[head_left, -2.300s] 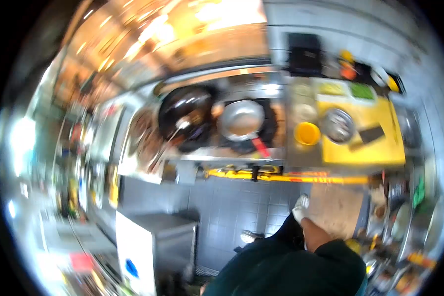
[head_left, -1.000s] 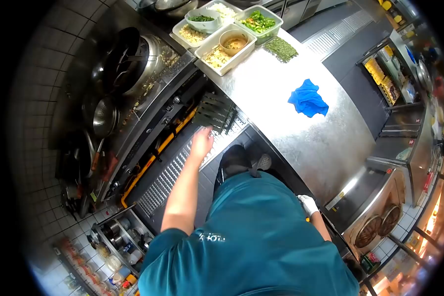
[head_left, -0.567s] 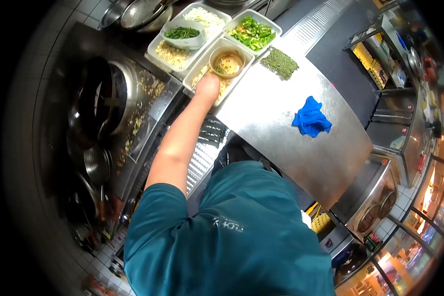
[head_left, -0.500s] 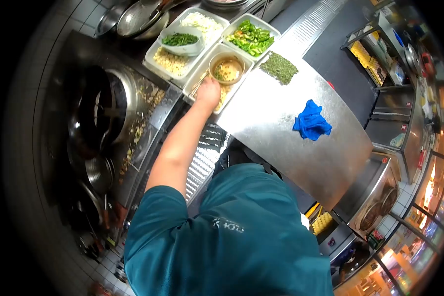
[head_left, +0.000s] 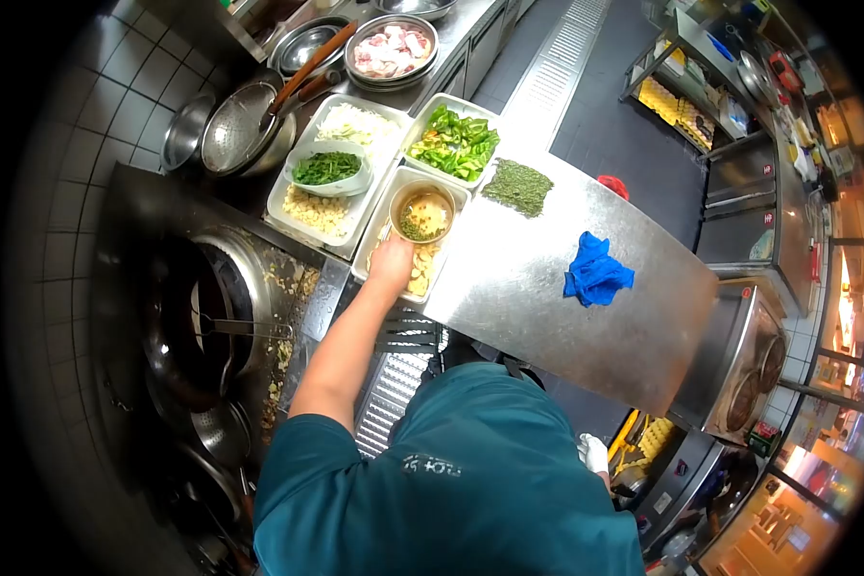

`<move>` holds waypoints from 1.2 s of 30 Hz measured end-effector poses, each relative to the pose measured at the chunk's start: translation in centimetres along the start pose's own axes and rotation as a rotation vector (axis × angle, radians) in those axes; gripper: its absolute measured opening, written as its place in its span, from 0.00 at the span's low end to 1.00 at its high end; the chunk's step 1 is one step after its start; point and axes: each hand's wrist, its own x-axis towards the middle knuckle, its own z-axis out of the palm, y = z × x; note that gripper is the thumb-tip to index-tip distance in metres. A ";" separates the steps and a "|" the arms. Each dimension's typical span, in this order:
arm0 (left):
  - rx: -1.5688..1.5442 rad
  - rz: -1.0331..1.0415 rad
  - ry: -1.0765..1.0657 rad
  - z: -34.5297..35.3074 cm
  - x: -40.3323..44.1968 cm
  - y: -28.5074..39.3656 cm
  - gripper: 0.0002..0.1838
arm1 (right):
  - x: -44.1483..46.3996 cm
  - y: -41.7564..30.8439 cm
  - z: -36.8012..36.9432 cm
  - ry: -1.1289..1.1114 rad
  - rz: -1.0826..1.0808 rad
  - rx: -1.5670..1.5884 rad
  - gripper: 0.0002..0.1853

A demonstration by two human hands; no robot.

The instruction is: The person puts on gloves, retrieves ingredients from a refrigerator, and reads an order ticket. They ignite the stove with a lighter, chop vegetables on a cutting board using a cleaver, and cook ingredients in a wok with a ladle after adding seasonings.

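Note:
My bare left hand point(head_left: 392, 261) is inside a white tray point(head_left: 436, 287) of pale sliced pieces, right against the near side of a small metal bowl point(head_left: 422, 213) of liquid with green and red bits. Its fingers are bent together, and what they hold is hidden. My right hand point(head_left: 592, 451), in a white glove, hangs low beside my body at the right, partly covered; its fingers are too small to read. Close by are a tub of chopped green peppers point(head_left: 454, 144) and a tray with a bowl of chopped greens point(head_left: 327, 169) on it.
A blue cloth point(head_left: 597, 272) and a mat of green flakes point(head_left: 518, 187) lie on the steel table point(head_left: 547, 336). To the left are a dark wok point(head_left: 187, 317) and strainers point(head_left: 238, 127). A bowl of raw meat point(head_left: 392, 50) stands at the back.
My left hand has gone from above the floor to the tray beside the metal bowl. The view has shifted, bringing the meat bowl into sight, and the gloved right hand shows more again.

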 end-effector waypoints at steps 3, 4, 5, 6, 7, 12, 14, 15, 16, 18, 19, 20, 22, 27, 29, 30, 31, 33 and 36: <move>-0.044 0.041 0.073 -0.5 -0.8 -0.2 0.10 | -0.4 0.6 0.4 0.004 0.013 0.008 0.11; -0.059 0.053 0.094 -0.9 -1.1 0.0 0.10 | -0.8 0.7 0.5 0.018 0.010 -0.020 0.11; -0.067 0.052 0.101 -1.4 -1.5 0.2 0.10 | -1.1 0.9 0.7 0.026 0.022 -0.016 0.11; -0.076 0.052 0.108 -2.7 -1.9 0.6 0.11 | -1.5 1.1 0.9 0.035 0.033 -0.012 0.11; -0.084 0.053 0.114 -3.2 -2.2 0.8 0.11 | -1.6 1.5 0.9 0.045 0.046 -0.007 0.11; -0.194 0.012 0.222 -4.1 -3.0 0.5 0.09 | -1.3 4.0 -0.5 0.011 0.043 -0.067 0.16; -0.302 -0.058 0.193 -3.8 -3.1 0.1 0.10 | -1.6 4.9 -0.9 0.034 0.039 -0.024 0.16; -0.353 -0.099 0.174 -4.0 -3.1 -0.2 0.10 | -2.1 4.9 -1.1 0.043 0.041 -0.006 0.16; -0.449 -0.172 0.182 -3.9 -3.1 -0.3 0.12 | -2.3 5.1 -1.4 0.033 0.036 0.000 0.17; -0.694 -0.259 0.140 -2.9 -3.0 -1.5 0.13 | -2.7 5.5 -1.8 0.043 0.046 0.005 0.17; -0.830 -0.293 0.121 -2.8 -3.1 -1.8 0.12 | -2.7 5.6 -1.6 0.046 0.046 0.015 0.17; -0.970 -0.352 0.095 -2.6 -3.5 -2.0 0.11 | -3.0 6.0 -1.5 0.083 0.039 0.082 0.14; -1.248 -0.456 0.034 -4.6 -4.2 -0.8 0.10 | -3.0 7.3 -2.1 0.082 0.024 0.130 0.14; -1.510 -0.451 -0.014 -7.4 -6.2 4.1 0.07 | -2.8 12.9 -3.9 0.117 -0.016 0.220 0.15; -1.568 -0.377 -0.054 -8.4 -7.7 9.1 0.08 | -3.2 16.1 -4.8 0.118 -0.054 0.276 0.15; -1.608 -0.344 -0.088 -8.8 -8.7 11.8 0.08 | -4.1 18.0 -5.3 0.118 -0.083 0.316 0.15; -1.647 -0.301 -0.157 -9.0 -9.8 14.8 0.08 | -5.7 20.0 -6.1 0.145 -0.106 0.368 0.15; -1.587 -0.197 -0.230 -8.2 -12.5 20.9 0.08 | -8.3 25.9 -6.5 0.201 -0.038 0.418 0.14; -1.591 -0.086 -0.494 -5.3 -16.6 30.8 0.08 | -7.8 35.6 -8.4 0.324 0.082 0.524 0.16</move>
